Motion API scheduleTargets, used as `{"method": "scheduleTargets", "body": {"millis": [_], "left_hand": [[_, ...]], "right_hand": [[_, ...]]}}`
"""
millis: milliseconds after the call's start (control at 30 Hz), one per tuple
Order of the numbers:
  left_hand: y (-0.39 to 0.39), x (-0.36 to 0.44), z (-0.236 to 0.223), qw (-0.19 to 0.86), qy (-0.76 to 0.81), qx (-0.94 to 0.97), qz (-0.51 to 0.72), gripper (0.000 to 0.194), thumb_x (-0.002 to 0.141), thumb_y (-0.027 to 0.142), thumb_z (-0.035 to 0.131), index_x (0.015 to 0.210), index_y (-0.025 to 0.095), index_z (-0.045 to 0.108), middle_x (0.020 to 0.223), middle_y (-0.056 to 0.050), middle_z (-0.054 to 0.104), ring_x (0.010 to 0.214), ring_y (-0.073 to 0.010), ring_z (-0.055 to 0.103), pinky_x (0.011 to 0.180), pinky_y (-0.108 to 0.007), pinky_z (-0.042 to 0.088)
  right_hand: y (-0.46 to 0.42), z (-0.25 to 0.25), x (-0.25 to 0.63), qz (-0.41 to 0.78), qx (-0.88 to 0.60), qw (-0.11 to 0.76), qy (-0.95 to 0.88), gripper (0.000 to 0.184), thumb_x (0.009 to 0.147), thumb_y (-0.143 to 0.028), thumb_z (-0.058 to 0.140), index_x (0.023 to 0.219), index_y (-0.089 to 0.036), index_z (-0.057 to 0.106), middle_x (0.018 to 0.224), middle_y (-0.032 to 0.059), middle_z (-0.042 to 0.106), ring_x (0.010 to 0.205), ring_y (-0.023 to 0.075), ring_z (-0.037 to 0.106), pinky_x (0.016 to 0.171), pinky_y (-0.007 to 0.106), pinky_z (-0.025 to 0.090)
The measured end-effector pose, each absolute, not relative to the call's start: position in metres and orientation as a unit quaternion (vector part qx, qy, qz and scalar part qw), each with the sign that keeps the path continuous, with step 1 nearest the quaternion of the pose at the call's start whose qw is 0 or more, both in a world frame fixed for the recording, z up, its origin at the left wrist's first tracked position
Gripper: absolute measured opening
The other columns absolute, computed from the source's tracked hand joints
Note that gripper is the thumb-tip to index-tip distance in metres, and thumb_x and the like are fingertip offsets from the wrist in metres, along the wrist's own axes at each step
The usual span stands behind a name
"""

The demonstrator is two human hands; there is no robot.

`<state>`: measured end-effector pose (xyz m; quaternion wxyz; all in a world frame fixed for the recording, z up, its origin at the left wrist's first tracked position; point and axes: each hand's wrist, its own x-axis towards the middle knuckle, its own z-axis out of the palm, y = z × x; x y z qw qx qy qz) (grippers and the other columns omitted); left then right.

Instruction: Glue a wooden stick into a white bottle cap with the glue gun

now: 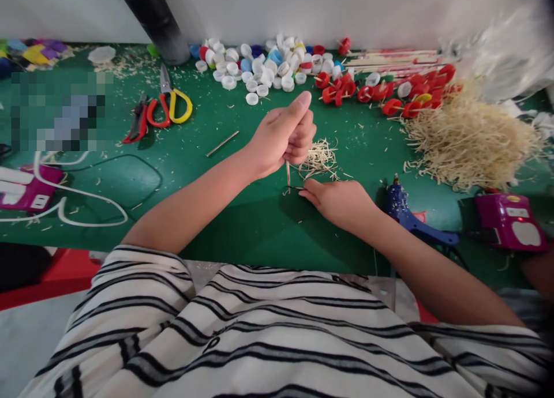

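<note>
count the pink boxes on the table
2: one pink box at the left edge with a white cord, one at the right beside the blue glue gun.

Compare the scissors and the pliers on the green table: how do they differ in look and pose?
The scissors have one red and one yellow loop handle; the pliers have plain red and dark grips without loops. The scissors show bright silver blades pointing away from the person; the pliers' head is dark and small. The scissors are the larger tool; the pliers lie to their left, touching or nearly so. Both lie flat on the green table, away from both hands.
</note>
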<state>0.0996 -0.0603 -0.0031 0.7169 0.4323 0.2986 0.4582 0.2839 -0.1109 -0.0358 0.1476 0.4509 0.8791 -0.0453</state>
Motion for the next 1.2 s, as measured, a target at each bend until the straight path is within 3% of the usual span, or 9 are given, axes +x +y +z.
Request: {"method": "scheduleTargets", "body": {"millis": [233, 500, 1000, 1200], "left_hand": [[-0.065, 0.110, -0.006, 0.668, 0.289, 0.494, 0.475, 0.070, 0.100, 0.069, 0.066, 0.061, 0.022, 0.033, 0.062, 0.007, 0.017, 0.051, -0.0045, 0.016, 0.048, -0.023, 0.013], [-0.069, 0.113, -0.001, 0.670, 0.322, 0.481, 0.465, 0.061, 0.115, 0.049, 0.049, 0.064, 0.020, 0.032, 0.067, 0.006, 0.013, 0.050, -0.0018, 0.018, 0.049, -0.017, 0.016], [-0.064, 0.108, -0.005, 0.694, 0.307, 0.426, 0.493, 0.073, 0.101, 0.071, 0.063, 0.061, 0.021, 0.029, 0.062, 0.008, 0.012, 0.047, -0.0015, 0.014, 0.045, -0.017, 0.012], [-0.065, 0.108, -0.003, 0.696, 0.316, 0.419, 0.490, 0.072, 0.102, 0.069, 0.062, 0.058, 0.021, 0.032, 0.060, 0.008, 0.015, 0.048, -0.0029, 0.014, 0.045, -0.020, 0.011]], "right_hand": [[-0.107, -0.036, 0.280, -0.033, 0.474, 0.059, 0.878, 0.059, 0.118, -0.053, 0.022, 0.121, -0.019, 0.070, 0.103, 0.0116, 0.084, 0.081, 0.0220, 0.071, 0.062, 0.034, 0.017], [-0.110, -0.035, 0.277, -0.045, 0.482, 0.114, 0.867, 0.058, 0.118, -0.051, 0.019, 0.131, -0.019, 0.065, 0.094, 0.0120, 0.082, 0.076, 0.0248, 0.072, 0.060, 0.035, 0.018], [-0.113, -0.036, 0.282, -0.051, 0.474, 0.132, 0.869, 0.061, 0.117, -0.054, 0.016, 0.130, -0.019, 0.065, 0.089, 0.0140, 0.080, 0.078, 0.0273, 0.073, 0.062, 0.033, 0.024], [-0.115, -0.030, 0.281, -0.047, 0.473, 0.149, 0.867, 0.056, 0.118, -0.052, 0.020, 0.130, -0.019, 0.064, 0.088, 0.0136, 0.080, 0.077, 0.0278, 0.075, 0.059, 0.034, 0.022]]}}
